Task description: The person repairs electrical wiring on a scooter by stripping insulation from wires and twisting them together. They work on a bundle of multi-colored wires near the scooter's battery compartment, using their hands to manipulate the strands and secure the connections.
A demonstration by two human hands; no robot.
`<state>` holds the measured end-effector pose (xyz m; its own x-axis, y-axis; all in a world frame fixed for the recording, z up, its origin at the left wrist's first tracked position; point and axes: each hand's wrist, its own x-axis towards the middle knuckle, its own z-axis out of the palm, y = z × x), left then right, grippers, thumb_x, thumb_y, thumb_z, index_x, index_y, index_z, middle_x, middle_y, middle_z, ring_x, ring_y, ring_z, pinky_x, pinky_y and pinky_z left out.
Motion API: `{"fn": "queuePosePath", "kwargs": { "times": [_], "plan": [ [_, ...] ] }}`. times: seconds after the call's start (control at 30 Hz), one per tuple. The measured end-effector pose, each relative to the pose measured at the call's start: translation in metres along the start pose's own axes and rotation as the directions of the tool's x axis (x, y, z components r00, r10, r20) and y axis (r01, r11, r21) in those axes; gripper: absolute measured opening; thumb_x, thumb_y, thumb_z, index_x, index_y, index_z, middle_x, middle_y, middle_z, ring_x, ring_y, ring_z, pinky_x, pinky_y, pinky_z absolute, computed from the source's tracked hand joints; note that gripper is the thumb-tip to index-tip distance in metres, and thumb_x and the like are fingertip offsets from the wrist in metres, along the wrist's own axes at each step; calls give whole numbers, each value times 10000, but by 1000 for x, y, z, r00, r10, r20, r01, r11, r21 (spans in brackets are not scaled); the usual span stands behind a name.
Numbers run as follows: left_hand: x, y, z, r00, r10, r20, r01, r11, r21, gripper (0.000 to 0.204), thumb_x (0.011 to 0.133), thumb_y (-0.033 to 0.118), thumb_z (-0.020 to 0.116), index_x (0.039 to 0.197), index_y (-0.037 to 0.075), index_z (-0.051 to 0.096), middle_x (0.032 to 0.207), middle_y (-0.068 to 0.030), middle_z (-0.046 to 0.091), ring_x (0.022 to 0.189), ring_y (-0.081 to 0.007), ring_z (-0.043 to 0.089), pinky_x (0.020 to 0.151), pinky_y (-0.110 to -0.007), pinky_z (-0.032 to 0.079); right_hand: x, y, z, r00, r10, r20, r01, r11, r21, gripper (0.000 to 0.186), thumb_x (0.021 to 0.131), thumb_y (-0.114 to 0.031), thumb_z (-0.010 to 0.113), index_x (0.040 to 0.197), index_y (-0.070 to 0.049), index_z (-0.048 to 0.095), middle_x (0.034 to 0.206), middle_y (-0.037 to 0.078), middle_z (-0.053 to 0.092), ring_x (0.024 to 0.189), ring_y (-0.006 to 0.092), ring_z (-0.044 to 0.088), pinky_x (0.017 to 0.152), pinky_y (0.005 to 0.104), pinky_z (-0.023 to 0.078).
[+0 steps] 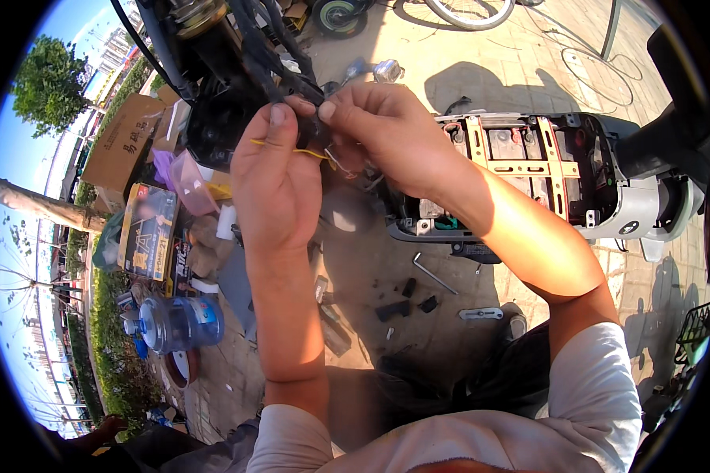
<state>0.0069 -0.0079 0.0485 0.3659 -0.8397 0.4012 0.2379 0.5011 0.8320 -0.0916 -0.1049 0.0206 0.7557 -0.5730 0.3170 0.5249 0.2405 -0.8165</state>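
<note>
My left hand [280, 181] is raised near the upper middle, its thumb and fingers closed on a black-wrapped wire bundle [260, 55] that comes down from the dark vehicle frame. Beside it, my right hand [394, 138] pinches the same bundle between thumb and forefinger, and the two sets of fingertips almost meet. A thin yellow wire [312, 152] runs across my left fingers toward the right hand. Bare pale wire ends hang below the right fingers. What lies between the fingertips is partly hidden.
A scooter body [631, 206] with an orange metal bracket [560, 169] over its batteries lies at the right. On the paving are a hex key [435, 274], a utility knife [481, 314] and black scraps. A water jug [183, 323], yellow box [146, 232] and cardboard box [122, 150] stand left.
</note>
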Motion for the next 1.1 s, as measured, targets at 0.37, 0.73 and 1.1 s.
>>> {"fn": "queuePosePath", "kwargs": {
  "times": [0.37,0.73,1.1],
  "plan": [
    [-2,-10,-3,999,25,-45,-19,992,129,196,960,183,560,1014,-2,593,981,-60,620,875,-166,579,783,-331,465,-14,-4,1,996,-85,-39,71,960,-272,200,872,-180,685,864,17,652,606,7,558,523,60,480,461,232,373],
    [-2,-17,-2,995,73,-70,-71,997,29,129,950,105,566,1036,10,575,967,-53,613,817,-134,584,729,-274,494,-4,-3,-5,999,15,-51,-13,999,48,117,854,-92,611,798,11,625,609,50,586,497,96,518,452,233,391],
    [1,-7,-14,990,4,142,-11,999,48,180,960,100,532,1109,1,561,1081,-58,559,934,-144,560,755,-295,491,8,-3,-12,924,-371,91,342,700,-627,265,842,-221,718,789,15,609,601,28,592,545,63,526,486,224,418]
  ]
}}
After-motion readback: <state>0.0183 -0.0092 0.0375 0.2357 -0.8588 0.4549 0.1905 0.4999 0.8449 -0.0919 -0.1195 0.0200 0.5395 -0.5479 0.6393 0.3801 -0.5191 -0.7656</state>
